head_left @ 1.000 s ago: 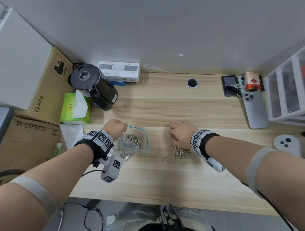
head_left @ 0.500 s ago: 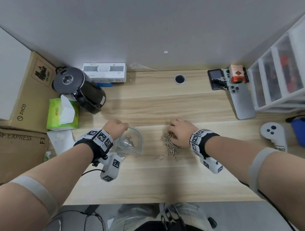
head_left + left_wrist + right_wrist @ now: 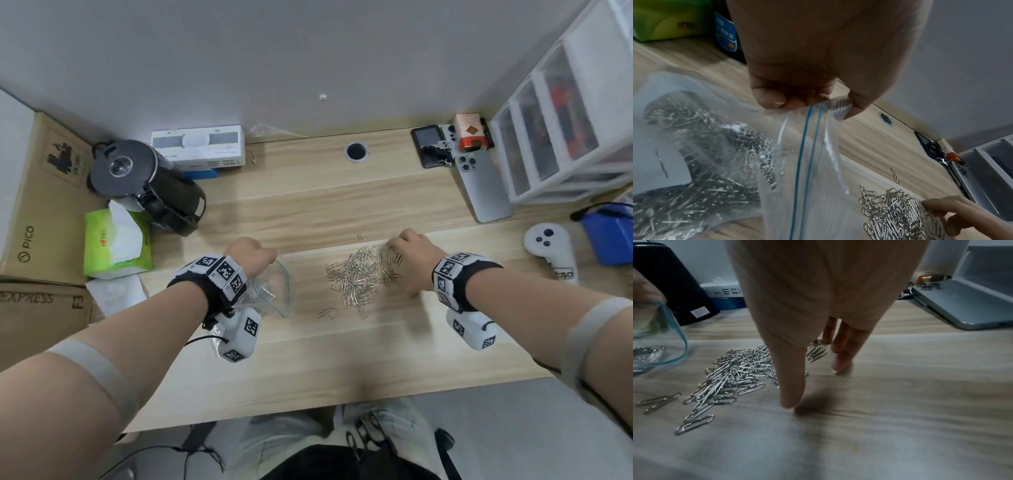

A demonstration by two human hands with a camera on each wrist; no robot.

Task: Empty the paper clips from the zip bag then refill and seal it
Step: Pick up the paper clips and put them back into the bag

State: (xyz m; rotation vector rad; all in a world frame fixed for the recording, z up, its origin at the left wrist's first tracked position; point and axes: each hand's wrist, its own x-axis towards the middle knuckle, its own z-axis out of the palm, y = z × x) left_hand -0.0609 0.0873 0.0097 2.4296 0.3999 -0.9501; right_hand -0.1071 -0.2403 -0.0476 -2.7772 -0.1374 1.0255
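Note:
A clear zip bag [image 3: 274,291] with a blue seal strip [image 3: 803,162] lies at the desk's centre left, mouth facing right, with paper clips inside [image 3: 705,154]. My left hand [image 3: 255,255] pinches the bag's upper rim [image 3: 838,107] and holds the mouth up. A loose pile of silver paper clips [image 3: 356,277] lies on the wood to the bag's right [image 3: 735,371]. My right hand [image 3: 407,257] rests at the pile's right edge, fingers straight [image 3: 791,386] and tips down on the desk, touching the clips. One stray clip [image 3: 359,235] lies behind the pile.
A black kettle [image 3: 144,185] and green tissue pack [image 3: 116,240] stand at the left. A phone [image 3: 483,188], white drawer unit [image 3: 565,120], white controller [image 3: 551,250] and blue box [image 3: 613,236] crowd the right. Cardboard boxes [image 3: 34,205] flank the far left.
My right hand has slid rightward from on top of the clips to the pile's right edge, leaving the pile uncovered. The left hand keeps pinching the bag rim. The head view has shifted.

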